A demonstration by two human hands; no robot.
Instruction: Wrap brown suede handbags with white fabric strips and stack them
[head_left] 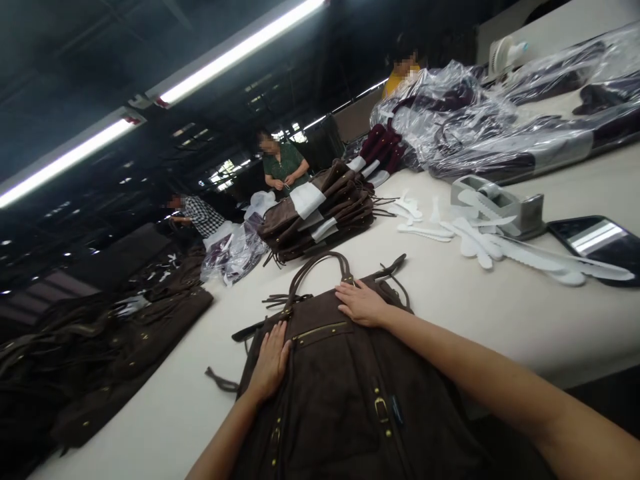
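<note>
Off-white, the table (160, 400) spreads beneath everything. Beyond it are three people: one in a green top (283, 163), one in a checked shirt (205, 215) and one in yellow (400, 83). Dark brown bags lie in a heap (100, 373) on the left side, while plastic-wrapped bags (540, 150) cover the far right. A stack of brown bags (285, 230) with white bands sits near the middle, maroon bags (383, 150) just behind it.

The single dark brown bag (333, 393) lies at the near side of the table, front face up, in front of the person wearing the camera. Its looped handles (306, 267) point away from that person. To the right are a grey tape dispenser (527, 213), a dark phone (605, 250) beside it, and a scatter of white strips (475, 240).

The left hand (273, 357) rests flat on the bag's upper left, fingers extended, grasping nothing. The right hand (361, 303) presses open-palmed on the upper right, just below a handle's base, also unclenched. Between them runs a brass-coloured zip (320, 331); lower down, toward the right, is a small brass-coloured buckle (381, 410).
</note>
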